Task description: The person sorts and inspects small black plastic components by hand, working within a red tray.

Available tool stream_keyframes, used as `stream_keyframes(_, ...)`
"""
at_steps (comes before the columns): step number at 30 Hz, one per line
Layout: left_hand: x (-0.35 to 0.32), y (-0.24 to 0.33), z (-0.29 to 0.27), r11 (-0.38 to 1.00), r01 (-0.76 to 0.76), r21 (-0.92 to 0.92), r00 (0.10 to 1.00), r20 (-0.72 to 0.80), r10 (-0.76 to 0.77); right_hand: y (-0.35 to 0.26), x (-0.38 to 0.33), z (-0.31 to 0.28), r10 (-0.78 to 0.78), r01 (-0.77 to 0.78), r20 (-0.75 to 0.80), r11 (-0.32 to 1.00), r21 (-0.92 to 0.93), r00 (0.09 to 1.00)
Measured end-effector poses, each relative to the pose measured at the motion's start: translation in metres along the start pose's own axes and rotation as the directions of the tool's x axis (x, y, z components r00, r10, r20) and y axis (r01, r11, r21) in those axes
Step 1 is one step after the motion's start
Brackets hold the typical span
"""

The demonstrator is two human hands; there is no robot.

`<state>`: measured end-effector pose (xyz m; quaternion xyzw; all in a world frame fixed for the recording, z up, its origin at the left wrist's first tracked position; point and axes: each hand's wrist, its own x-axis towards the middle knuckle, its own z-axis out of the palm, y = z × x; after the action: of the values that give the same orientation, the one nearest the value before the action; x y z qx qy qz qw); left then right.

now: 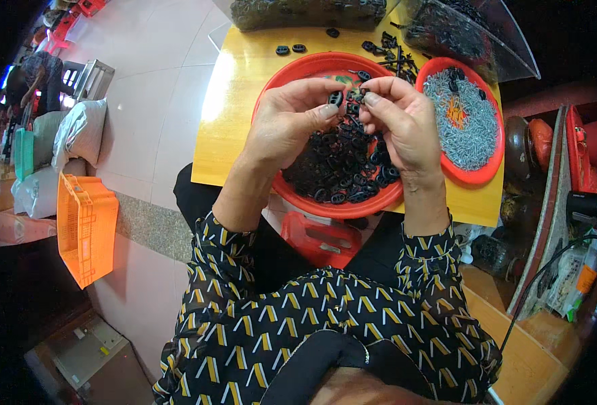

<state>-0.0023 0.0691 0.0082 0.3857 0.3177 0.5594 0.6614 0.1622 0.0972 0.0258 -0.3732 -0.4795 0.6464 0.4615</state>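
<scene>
While black parts were pinched at upper centre by left hand and right hand, drops were risked through loosening.

Over the large red basin, your left hand pinches a black oval part; your right hand, just beside it, grips what looks like a small dark piece, though it is partly hidden. Loose black parts lie in the basin; to its right, a smaller red tray holds silvery pieces.
</scene>
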Motion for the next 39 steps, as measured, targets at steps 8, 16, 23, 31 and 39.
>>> stream_keyframes(8,0.001,-0.003,-0.002,0.997,-0.082,0.014,0.996,0.03,0.081,-0.004,-0.007,0.01,-0.064,0.064,0.001,0.997,-0.047,0.998)
stream_keyframes(16,0.0,-0.003,0.002,0.995,-0.087,0.045,0.996,0.025,0.085,-0.001,-0.007,0.01,-0.085,0.082,-0.012,0.985,-0.152,0.996)
stream_keyframes(23,0.0,-0.004,0.001,0.983,-0.129,0.129,0.992,0.025,0.127,0.001,-0.007,0.011,-0.095,0.091,-0.013,0.981,-0.173,0.995)
stream_keyframes(31,-0.001,-0.005,0.005,0.981,-0.143,0.133,0.989,0.046,0.138,0.005,-0.006,0.013,-0.079,0.078,0.0,0.986,-0.149,0.997)
stream_keyframes(39,-0.001,-0.004,0.004,0.957,-0.169,0.237,0.985,0.009,0.172,0.005,-0.006,0.013,-0.044,0.048,0.034,0.99,-0.13,0.998)
